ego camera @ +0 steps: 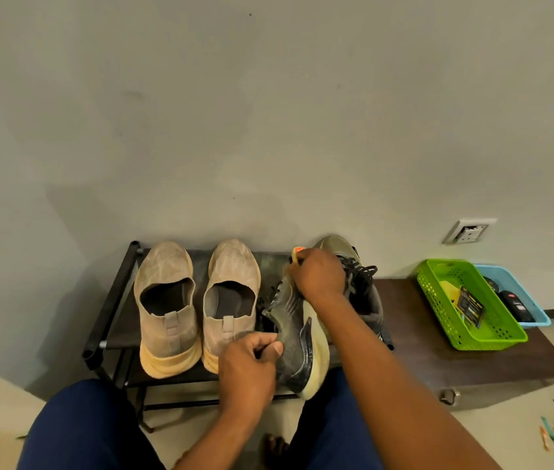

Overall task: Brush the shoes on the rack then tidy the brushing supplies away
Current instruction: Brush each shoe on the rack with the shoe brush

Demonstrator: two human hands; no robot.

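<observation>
**Dark sneaker held on its side over the rack, brush at its toe**

Though the brush is almost wholly hidden under the right hand, an orange tip and some pale bristles show at the hand's 11 o'clock edge; that hand is curled round it, against the toe end of the olive-and-black lace-up sneaker with a cream foam sole. The left hand pinches the heel collar of this sneaker between thumb and curled fingers, holding it tilted on its side at the rack's 5 o'clock corner. Its mate, a second olive sneaker with black laces, stands behind at 2 o'clock, largely covered by the right hand and forearm.

Two beige knit slip-on shoes with thick yellowish soles stand side by side, toes to the wall: the left beige shoe and the right beige shoe. All four shoes are at the top tier of the low black metal-framed rack with a dark fabric shelf.

At 3 o'clock of the rack, on a dark brown wooden board, sit two perforated plastic baskets: a lime-green basket holding a yellow item and a dark packet, and a light-blue basket holding dark items too small to identify. Thin objects at the 5 o'clock frame corner are cut off.
</observation>
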